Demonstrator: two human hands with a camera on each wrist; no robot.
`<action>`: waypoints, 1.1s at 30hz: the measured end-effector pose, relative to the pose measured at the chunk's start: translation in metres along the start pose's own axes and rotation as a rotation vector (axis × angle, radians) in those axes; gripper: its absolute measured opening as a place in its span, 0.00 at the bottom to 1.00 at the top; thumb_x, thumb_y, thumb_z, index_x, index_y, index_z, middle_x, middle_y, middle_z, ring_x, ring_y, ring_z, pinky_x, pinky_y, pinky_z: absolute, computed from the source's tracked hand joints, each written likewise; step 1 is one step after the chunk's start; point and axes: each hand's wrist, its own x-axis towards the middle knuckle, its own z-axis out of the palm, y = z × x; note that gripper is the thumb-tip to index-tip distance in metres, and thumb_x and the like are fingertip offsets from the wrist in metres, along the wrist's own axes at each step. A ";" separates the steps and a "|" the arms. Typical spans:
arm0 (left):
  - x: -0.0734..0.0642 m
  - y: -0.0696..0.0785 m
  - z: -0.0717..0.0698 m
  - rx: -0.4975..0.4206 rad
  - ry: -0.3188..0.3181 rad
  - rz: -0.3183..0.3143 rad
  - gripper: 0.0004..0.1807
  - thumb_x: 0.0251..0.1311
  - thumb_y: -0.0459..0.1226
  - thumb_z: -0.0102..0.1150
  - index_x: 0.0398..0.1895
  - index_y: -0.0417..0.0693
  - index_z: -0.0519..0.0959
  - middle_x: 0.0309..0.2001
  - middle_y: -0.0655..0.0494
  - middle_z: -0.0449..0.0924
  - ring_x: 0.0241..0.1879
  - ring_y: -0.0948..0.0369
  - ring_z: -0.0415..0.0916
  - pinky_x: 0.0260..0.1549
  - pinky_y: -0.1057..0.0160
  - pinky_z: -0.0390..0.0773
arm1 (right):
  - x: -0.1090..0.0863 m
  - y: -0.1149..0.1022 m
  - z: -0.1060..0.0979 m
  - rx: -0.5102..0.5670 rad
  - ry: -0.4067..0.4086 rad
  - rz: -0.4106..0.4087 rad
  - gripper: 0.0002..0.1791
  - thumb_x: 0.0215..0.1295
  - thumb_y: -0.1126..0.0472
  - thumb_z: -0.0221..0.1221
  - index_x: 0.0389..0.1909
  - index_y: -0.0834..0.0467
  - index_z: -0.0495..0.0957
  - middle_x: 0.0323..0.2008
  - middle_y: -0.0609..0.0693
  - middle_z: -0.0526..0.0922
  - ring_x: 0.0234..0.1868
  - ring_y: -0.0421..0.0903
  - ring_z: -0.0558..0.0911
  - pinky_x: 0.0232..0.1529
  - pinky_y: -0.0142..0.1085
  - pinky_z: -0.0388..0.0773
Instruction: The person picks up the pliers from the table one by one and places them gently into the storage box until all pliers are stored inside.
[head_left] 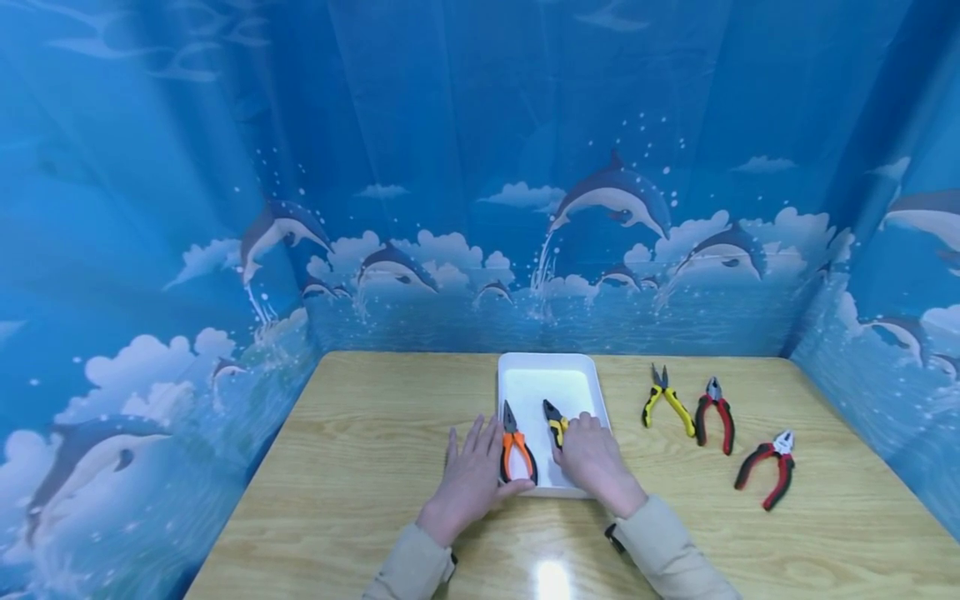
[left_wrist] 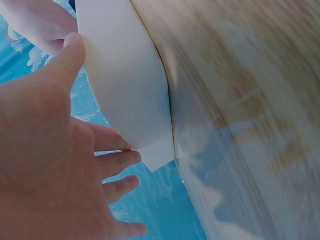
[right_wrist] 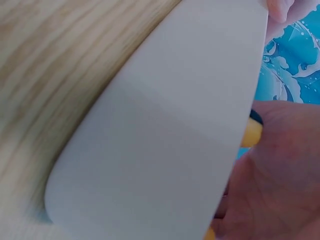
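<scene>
A white tray [head_left: 551, 382] lies on the table, with orange-and-black long-nose pliers [head_left: 511, 429] in its left half. Beside them, my right hand [head_left: 595, 460] grips yellow-and-black pliers [head_left: 555, 422] by the handles, their dark nose pointing away from me. In the right wrist view a bit of yellow handle [right_wrist: 252, 132] shows between the palm and the tray wall [right_wrist: 150, 125]. My left hand [head_left: 468, 477] rests at the tray's left edge, fingers spread and thumb along the front rim. The left wrist view shows its fingertips [left_wrist: 132, 156] right at the tray's side.
To the right of the tray lie yellow-and-black long-nose pliers [head_left: 666, 400], red-and-black pliers [head_left: 715, 415] and a second red-and-black pair [head_left: 771, 467] nearer the front. A blue dolphin-print curtain [head_left: 450, 167] stands behind the wooden table [head_left: 360, 433] and along both sides.
</scene>
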 end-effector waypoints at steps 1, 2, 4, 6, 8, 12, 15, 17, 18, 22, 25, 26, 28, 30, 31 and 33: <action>0.000 0.000 0.000 0.000 0.000 0.000 0.54 0.62 0.69 0.52 0.79 0.41 0.56 0.80 0.44 0.51 0.79 0.44 0.46 0.72 0.29 0.46 | 0.000 0.000 0.001 -0.001 -0.004 0.002 0.25 0.67 0.50 0.65 0.39 0.73 0.77 0.30 0.57 0.71 0.33 0.50 0.73 0.32 0.43 0.78; 0.000 0.000 0.000 0.000 -0.001 0.000 0.54 0.62 0.69 0.51 0.79 0.41 0.56 0.80 0.44 0.51 0.79 0.44 0.45 0.72 0.29 0.46 | 0.000 -0.001 0.001 -0.001 -0.003 0.003 0.25 0.67 0.50 0.65 0.39 0.73 0.77 0.30 0.57 0.71 0.33 0.50 0.73 0.32 0.43 0.78; 0.000 -0.001 0.001 0.000 -0.003 0.000 0.55 0.62 0.70 0.51 0.80 0.41 0.55 0.80 0.44 0.51 0.79 0.44 0.45 0.72 0.29 0.46 | 0.001 -0.002 0.001 -0.004 0.000 0.002 0.26 0.66 0.50 0.65 0.38 0.73 0.77 0.30 0.58 0.72 0.33 0.50 0.73 0.32 0.43 0.79; 0.000 -0.001 0.001 0.002 0.000 0.002 0.55 0.62 0.70 0.51 0.80 0.41 0.55 0.80 0.44 0.51 0.79 0.44 0.45 0.72 0.29 0.46 | 0.001 -0.003 0.002 -0.009 0.003 0.003 0.25 0.66 0.50 0.65 0.38 0.73 0.77 0.30 0.58 0.72 0.33 0.51 0.73 0.33 0.43 0.79; 0.000 -0.001 0.002 0.006 0.001 0.003 0.55 0.62 0.70 0.50 0.79 0.41 0.55 0.80 0.44 0.51 0.79 0.44 0.45 0.72 0.29 0.46 | 0.001 -0.004 0.002 -0.009 0.005 0.005 0.25 0.66 0.50 0.66 0.37 0.73 0.77 0.30 0.58 0.72 0.33 0.51 0.73 0.32 0.43 0.79; -0.001 0.000 0.002 0.012 0.000 0.003 0.55 0.62 0.70 0.50 0.79 0.41 0.56 0.80 0.44 0.51 0.79 0.44 0.45 0.72 0.29 0.46 | 0.002 -0.006 0.003 -0.002 -0.020 0.024 0.25 0.66 0.50 0.66 0.38 0.72 0.77 0.31 0.57 0.71 0.33 0.50 0.73 0.32 0.42 0.79; -0.001 0.000 0.002 0.011 -0.005 0.001 0.55 0.62 0.71 0.49 0.80 0.41 0.55 0.80 0.44 0.51 0.79 0.44 0.45 0.72 0.29 0.46 | 0.001 -0.008 0.003 0.012 -0.040 0.040 0.25 0.66 0.50 0.66 0.39 0.72 0.77 0.31 0.57 0.72 0.33 0.50 0.73 0.32 0.42 0.79; -0.001 0.001 0.002 0.009 -0.008 0.000 0.55 0.62 0.71 0.49 0.80 0.42 0.55 0.80 0.45 0.51 0.79 0.44 0.45 0.72 0.29 0.45 | 0.000 -0.007 0.003 0.019 -0.047 0.045 0.25 0.66 0.50 0.66 0.39 0.72 0.77 0.32 0.58 0.72 0.33 0.50 0.73 0.32 0.42 0.79; 0.000 0.001 0.003 0.009 -0.008 0.000 0.55 0.62 0.71 0.49 0.80 0.42 0.55 0.80 0.45 0.51 0.79 0.44 0.45 0.72 0.29 0.45 | 0.000 -0.007 0.004 0.022 -0.047 0.044 0.24 0.65 0.50 0.66 0.39 0.72 0.77 0.32 0.58 0.72 0.33 0.50 0.73 0.32 0.42 0.79; 0.000 0.001 0.003 0.007 -0.009 -0.002 0.55 0.62 0.71 0.49 0.80 0.42 0.55 0.80 0.45 0.51 0.79 0.45 0.45 0.72 0.29 0.45 | -0.001 -0.005 0.005 0.016 -0.042 0.036 0.25 0.64 0.50 0.68 0.39 0.72 0.77 0.32 0.58 0.73 0.33 0.50 0.74 0.31 0.42 0.80; 0.000 0.001 0.003 0.008 -0.010 -0.001 0.55 0.62 0.71 0.50 0.80 0.42 0.55 0.80 0.45 0.51 0.79 0.45 0.45 0.72 0.30 0.45 | 0.000 -0.004 0.004 0.020 -0.047 0.033 0.27 0.62 0.50 0.69 0.40 0.72 0.78 0.32 0.58 0.73 0.33 0.50 0.74 0.31 0.41 0.80; 0.000 0.002 0.003 0.007 -0.012 -0.002 0.55 0.62 0.71 0.50 0.80 0.42 0.55 0.80 0.45 0.50 0.79 0.45 0.45 0.72 0.30 0.45 | 0.000 -0.003 0.004 0.021 -0.050 0.031 0.27 0.62 0.50 0.70 0.40 0.72 0.78 0.32 0.58 0.73 0.33 0.50 0.74 0.31 0.41 0.80; 0.001 0.002 0.003 0.009 -0.010 0.000 0.55 0.62 0.71 0.49 0.80 0.42 0.55 0.80 0.45 0.50 0.79 0.45 0.45 0.72 0.30 0.45 | 0.000 -0.001 0.003 0.021 -0.061 0.028 0.27 0.61 0.49 0.71 0.41 0.72 0.79 0.32 0.58 0.74 0.33 0.50 0.74 0.31 0.41 0.80; 0.000 0.002 0.002 0.006 -0.006 0.004 0.54 0.62 0.70 0.50 0.80 0.42 0.56 0.80 0.45 0.51 0.79 0.45 0.45 0.72 0.30 0.46 | -0.002 0.002 0.001 0.019 -0.064 0.014 0.27 0.60 0.49 0.71 0.40 0.71 0.79 0.32 0.58 0.74 0.33 0.50 0.74 0.31 0.41 0.80; 0.000 0.002 0.002 0.004 -0.004 0.006 0.54 0.62 0.70 0.51 0.79 0.42 0.56 0.80 0.45 0.51 0.79 0.45 0.45 0.72 0.30 0.46 | -0.003 0.003 0.001 0.019 -0.066 0.010 0.27 0.60 0.49 0.71 0.41 0.71 0.79 0.32 0.58 0.74 0.33 0.50 0.74 0.31 0.41 0.80; 0.000 0.001 0.002 0.004 0.001 0.009 0.54 0.62 0.70 0.51 0.79 0.41 0.57 0.80 0.44 0.52 0.79 0.45 0.46 0.72 0.29 0.47 | -0.004 0.005 -0.001 0.026 -0.078 0.014 0.27 0.60 0.49 0.71 0.42 0.71 0.79 0.33 0.57 0.74 0.33 0.49 0.74 0.31 0.41 0.80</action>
